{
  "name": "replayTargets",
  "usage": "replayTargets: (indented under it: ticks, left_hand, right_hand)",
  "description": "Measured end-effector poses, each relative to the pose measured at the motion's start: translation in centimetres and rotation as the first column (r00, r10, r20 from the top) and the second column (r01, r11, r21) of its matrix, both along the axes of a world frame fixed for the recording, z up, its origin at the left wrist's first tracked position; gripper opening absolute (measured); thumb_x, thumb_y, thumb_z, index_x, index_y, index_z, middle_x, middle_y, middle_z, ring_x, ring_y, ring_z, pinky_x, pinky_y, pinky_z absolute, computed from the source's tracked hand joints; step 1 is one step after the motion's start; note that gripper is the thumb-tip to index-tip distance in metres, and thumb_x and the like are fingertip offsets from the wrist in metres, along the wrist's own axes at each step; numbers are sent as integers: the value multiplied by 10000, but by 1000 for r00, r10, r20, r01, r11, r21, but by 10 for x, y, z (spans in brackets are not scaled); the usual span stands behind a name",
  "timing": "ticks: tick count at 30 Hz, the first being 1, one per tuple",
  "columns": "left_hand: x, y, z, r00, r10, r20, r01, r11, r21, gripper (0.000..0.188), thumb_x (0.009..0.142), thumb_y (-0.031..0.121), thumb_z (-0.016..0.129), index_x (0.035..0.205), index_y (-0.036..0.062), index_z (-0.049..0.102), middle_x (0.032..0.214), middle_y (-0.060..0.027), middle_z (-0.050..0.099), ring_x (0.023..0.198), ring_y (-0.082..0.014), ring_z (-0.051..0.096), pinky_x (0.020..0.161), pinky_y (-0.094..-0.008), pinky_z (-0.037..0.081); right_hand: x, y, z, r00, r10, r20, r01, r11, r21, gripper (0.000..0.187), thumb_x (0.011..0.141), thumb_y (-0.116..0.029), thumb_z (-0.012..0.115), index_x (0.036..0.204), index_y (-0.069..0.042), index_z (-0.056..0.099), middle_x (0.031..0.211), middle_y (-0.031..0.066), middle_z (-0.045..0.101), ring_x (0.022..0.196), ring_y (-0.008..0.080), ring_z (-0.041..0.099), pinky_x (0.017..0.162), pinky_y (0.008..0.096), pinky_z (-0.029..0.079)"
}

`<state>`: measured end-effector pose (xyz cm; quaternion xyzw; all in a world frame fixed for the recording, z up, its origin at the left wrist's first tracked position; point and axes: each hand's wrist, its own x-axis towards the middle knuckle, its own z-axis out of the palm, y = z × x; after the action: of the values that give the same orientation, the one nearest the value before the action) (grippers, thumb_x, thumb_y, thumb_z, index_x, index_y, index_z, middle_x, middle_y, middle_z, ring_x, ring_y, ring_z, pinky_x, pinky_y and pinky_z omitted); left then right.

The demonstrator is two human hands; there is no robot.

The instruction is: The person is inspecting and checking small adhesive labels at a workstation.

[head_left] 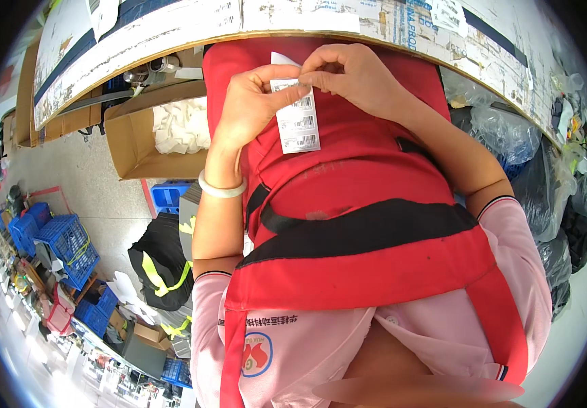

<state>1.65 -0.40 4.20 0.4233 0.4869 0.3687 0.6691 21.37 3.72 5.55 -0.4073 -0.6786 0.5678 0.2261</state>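
A white strip of barcode labels hangs over the lap of my red apron, its printed face showing. My left hand pinches the strip near its upper part between thumb and fingers. At the strip's upper right edge, my right hand has its thumb and forefinger pressed together, nearly meeting the left fingertips. What exactly sits between the right fingertips is partly hidden, but they touch the strip. A pale bangle circles my left wrist.
A worn worktable runs across the top, its edge just beyond my hands. At left stands a cardboard box with white pieces inside. Blue crates and a black bundle with yellow straps lie farther down. Plastic bags crowd the right.
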Motion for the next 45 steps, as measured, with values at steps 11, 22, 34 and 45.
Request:
replayTargets:
  ticks: [11, 22, 34, 45]
  left_hand:
    - [-5, -3, -10, 996, -50, 75, 54, 997, -52, 212, 887, 134, 656, 1024, -26, 676, 920, -60, 690, 811, -92, 622, 743, -239, 501]
    - [-5, 4, -43, 983, 167, 77, -150, 971, -184, 360, 951, 333, 565, 982, 3, 708, 831, -38, 681, 685, -73, 585, 630, -209, 468]
    - [-5, 4, -47, 978, 188, 93, -169, 969, -178, 278, 935, 254, 604, 1002, 5, 707, 871, -35, 688, 746, -70, 599, 680, -210, 481]
    - [-5, 4, -50, 974, 197, 112, -174, 967, -184, 237, 920, 208, 625, 1009, 4, 706, 893, -43, 696, 766, -72, 604, 701, -214, 488]
  right_hand:
    - [3, 9, 2, 994, -109, 13, 98, 939, 328, 78, 875, -79, 621, 905, -10, 640, 812, 13, 619, 712, 66, 545, 642, 217, 454]
    - [41, 76, 22, 968, -196, 154, 220, 962, -162, 162, 899, -118, 603, 891, 41, 633, 690, 69, 627, 577, 118, 591, 509, 228, 490]
    - [35, 81, 16, 963, -215, 161, 246, 946, -210, 144, 885, -85, 614, 866, 55, 639, 675, 80, 628, 550, 122, 592, 482, 228, 495]
    - [34, 81, 12, 964, -212, 161, 241, 952, -188, 144, 877, -91, 621, 847, 48, 642, 669, 76, 623, 543, 124, 591, 474, 234, 497]
